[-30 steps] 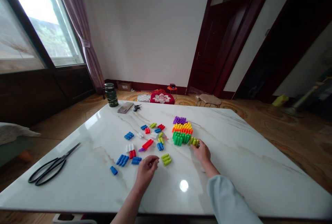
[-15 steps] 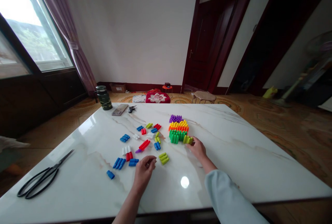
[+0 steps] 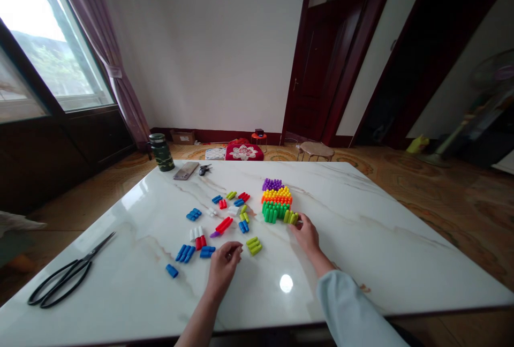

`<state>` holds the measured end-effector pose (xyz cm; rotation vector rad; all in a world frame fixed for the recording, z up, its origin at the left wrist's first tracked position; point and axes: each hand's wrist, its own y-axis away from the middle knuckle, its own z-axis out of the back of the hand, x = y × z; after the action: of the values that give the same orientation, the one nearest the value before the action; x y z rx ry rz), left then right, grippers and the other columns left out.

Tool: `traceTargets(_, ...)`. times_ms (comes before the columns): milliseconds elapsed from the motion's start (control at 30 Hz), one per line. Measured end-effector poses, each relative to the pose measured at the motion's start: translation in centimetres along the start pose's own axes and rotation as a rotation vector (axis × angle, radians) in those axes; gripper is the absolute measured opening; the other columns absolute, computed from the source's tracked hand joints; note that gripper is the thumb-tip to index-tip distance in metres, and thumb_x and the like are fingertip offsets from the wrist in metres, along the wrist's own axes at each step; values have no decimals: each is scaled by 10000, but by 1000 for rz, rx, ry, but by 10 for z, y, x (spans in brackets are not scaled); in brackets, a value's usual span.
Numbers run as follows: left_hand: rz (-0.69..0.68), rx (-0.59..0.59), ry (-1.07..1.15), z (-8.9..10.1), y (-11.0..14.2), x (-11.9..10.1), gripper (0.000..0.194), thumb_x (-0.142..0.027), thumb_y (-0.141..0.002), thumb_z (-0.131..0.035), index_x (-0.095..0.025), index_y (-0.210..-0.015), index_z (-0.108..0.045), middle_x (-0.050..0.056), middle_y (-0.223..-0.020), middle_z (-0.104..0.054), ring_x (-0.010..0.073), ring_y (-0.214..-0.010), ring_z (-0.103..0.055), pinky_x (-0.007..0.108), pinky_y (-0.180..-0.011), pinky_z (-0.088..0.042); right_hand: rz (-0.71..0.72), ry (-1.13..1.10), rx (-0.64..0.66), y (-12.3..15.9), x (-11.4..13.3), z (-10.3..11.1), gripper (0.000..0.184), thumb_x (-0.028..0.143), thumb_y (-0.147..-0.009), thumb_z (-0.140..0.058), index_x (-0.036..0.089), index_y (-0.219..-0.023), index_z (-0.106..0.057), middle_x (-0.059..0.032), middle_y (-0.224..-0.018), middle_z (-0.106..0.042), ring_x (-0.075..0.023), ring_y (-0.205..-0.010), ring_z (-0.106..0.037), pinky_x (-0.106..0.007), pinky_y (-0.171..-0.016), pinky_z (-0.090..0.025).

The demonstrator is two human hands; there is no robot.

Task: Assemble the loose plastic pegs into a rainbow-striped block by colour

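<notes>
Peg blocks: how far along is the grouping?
Looks done: purple blocks, yellow blocks, orange blocks and green blocks stand grouped by colour. In hand: lime block, upright beside the green, right hand on it. Apparently left: loose lime, blue, red and white pieces lying scattered.

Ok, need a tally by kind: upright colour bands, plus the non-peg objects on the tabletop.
Upright colour bands: 5 (purple band, yellow band, orange band, green band, lime band at the right hand)
Scissors: 1
Camouflage flask: 1
Phone: 1
Key bunch: 1
Total: 9
</notes>
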<state>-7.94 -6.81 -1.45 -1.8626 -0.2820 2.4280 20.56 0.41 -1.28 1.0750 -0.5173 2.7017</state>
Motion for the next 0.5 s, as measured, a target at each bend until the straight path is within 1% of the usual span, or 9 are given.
traceTargets(100,-16,-10,-2,0,0,-1,240,-383,-816,-589,-168,-859,-687,53,-731,-708,188,-606,-665,286,-585,-555,7,-9,-14,3,1,2,397,328,-710,-594,180,-1078,-585,-59,-978,-675,-170,-727,-618,-270,-689,-453)
traceTargets(133,-21,-16,0,0,0,-2,231,-375,-813,-590,-169,-852,-687,48,-717,-703,183,-592,-660,279,-572,-548,11,-20,-44,6,1,3,408,329,-707,-588,173,-1084,-579,-74,-1009,-663,-165,-712,-608,-274,-694,-457)
traceTargets(200,-30,-27,9,-1,0,-4,209,-353,-804,-594,-168,-834,-685,44,-695,-696,173,-569,-651,263,-548,-531,-3,-44,-155,14,1,3,420,348,-715,-569,158,-1090,-564,-104,-1059,-635,-160,-686,-588,-284,-696,-462)
traceTargets(267,-36,-36,16,-2,0,-6,188,-323,-800,-588,-162,-822,-682,49,-693,-695,163,-559,-645,249,-535,-520,-36,-61,-254,27,3,0,394,396,-745,-539,156,-1057,-561,-109,-1022,-631,-168,-672,-574,-291,-674,-459)
traceTargets(300,-38,-39,14,-2,0,-7,179,-306,-801,-580,-160,-820,-680,52,-697,-696,161,-560,-644,246,-533,-517,-30,-71,-255,34,6,-3,375,422,-764,-521,163,-1031,-564,-98,-974,-636,-173,-662,-568,-292,-658,-455)
traceTargets(333,-40,-40,5,-2,-1,-7,172,-291,-803,-571,-159,-817,-680,54,-702,-696,159,-563,-644,245,-535,-515,-2,-90,-218,41,11,-6,362,444,-783,-504,171,-1010,-569,-83,-924,-639,-175,-650,-564,-290,-644,-452)
traceTargets(400,-48,-44,-19,-3,0,-6,160,-258,-807,-556,-161,-822,-681,54,-714,-697,158,-572,-645,247,-545,-513,102,-123,-70,56,23,-14,350,469,-817,-486,184,-997,-580,-54,-841,-641,-173,-631,-565,-283,-630,-451)
traceTargets(467,-60,-51,-42,-3,2,-3,154,-223,-805,-547,-164,-842,-685,54,-733,-699,158,-581,-647,252,-558,-512,222,-110,86,66,37,-22,334,461,-845,-484,191,-1009,-592,-35,-788,-642,-176,-640,-584,-277,-638,-453)
traceTargets(500,-68,-58,-49,-4,4,-2,158,-203,-801,-541,-165,-853,-686,55,-743,-700,159,-590,-650,255,-565,-515,277,-80,141,69,43,-25,314,439,-858,-479,194,-1015,-599,-32,-775,-647,-180,-657,-598,-277,-646,-452)
